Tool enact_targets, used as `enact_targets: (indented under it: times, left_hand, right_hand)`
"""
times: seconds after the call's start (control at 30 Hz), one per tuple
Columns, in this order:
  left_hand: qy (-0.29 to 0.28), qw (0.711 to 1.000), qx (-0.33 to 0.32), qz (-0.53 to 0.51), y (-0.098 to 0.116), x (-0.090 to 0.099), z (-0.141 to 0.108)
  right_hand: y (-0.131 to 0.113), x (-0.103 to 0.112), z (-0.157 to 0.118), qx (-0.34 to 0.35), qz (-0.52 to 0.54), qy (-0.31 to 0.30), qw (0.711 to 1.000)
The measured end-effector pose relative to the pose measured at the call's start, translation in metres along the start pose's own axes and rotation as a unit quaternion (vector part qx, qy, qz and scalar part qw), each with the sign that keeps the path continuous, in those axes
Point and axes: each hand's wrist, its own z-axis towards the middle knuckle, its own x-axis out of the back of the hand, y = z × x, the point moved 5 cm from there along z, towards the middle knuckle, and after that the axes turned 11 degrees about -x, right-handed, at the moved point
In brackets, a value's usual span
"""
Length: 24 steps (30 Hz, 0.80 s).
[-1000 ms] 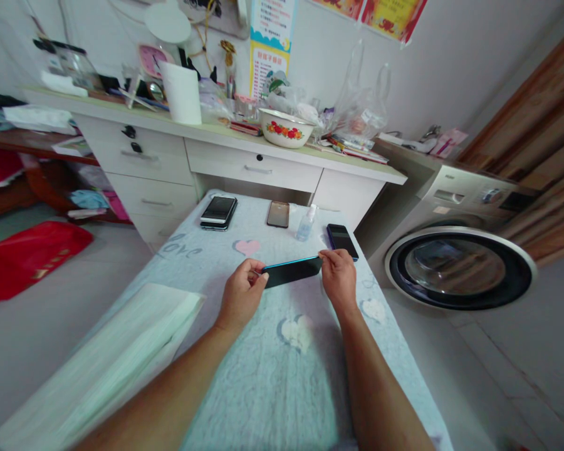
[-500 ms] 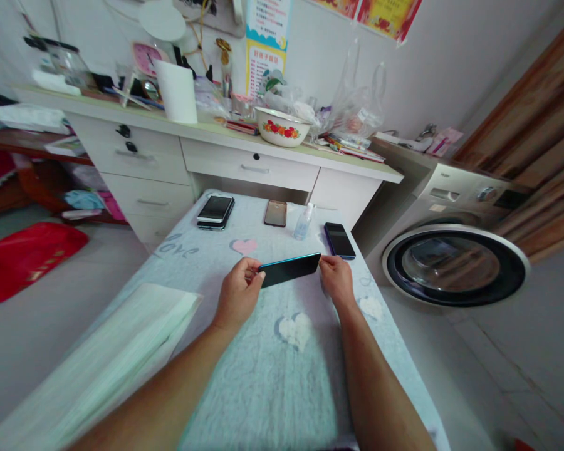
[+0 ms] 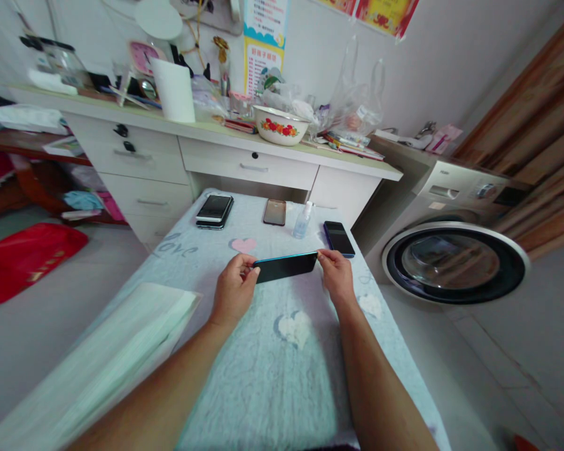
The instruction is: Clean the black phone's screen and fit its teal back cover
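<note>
A dark phone with a blue edge [image 3: 286,267] is held sideways above the cloth-covered table [image 3: 263,376]. My left hand [image 3: 235,287] pinches its left end, and my right hand [image 3: 337,274] grips its right end. Beyond it stands a clear spray bottle [image 3: 301,222]. A brown phone case [image 3: 275,212] lies left of the bottle. Another dark phone [image 3: 339,239] rests just past my right hand. Stacked phones [image 3: 215,210] lie at the table's far left.
Folded pale green cloth or sheeting [image 3: 117,351] lies along the table's left side. Behind the table is a white desk [image 3: 249,169] bearing a flowered bowl [image 3: 281,126] and plastic bags. A washing machine [image 3: 451,194] stands at the right.
Both hands and the held phone have shifted slightly left in view. My hold at both ends of the phone is unchanged.
</note>
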Motion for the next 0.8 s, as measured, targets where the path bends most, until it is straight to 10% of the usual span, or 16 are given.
enact_targets:
  times: [0.57,0.8]
  left_hand:
    - [0.000,1.000,-0.008,0.003,0.0006,0.0005,0.0005]
    - [0.003,1.000,-0.013,0.001,-0.0018,-0.0008,0.0007]
  right_hand:
    - [-0.0021,-0.0091,-0.0060,-0.026,-0.288,-0.093,0.953]
    - [0.0011,-0.0068,-0.0036,-0.032,-0.222,-0.075,0.972]
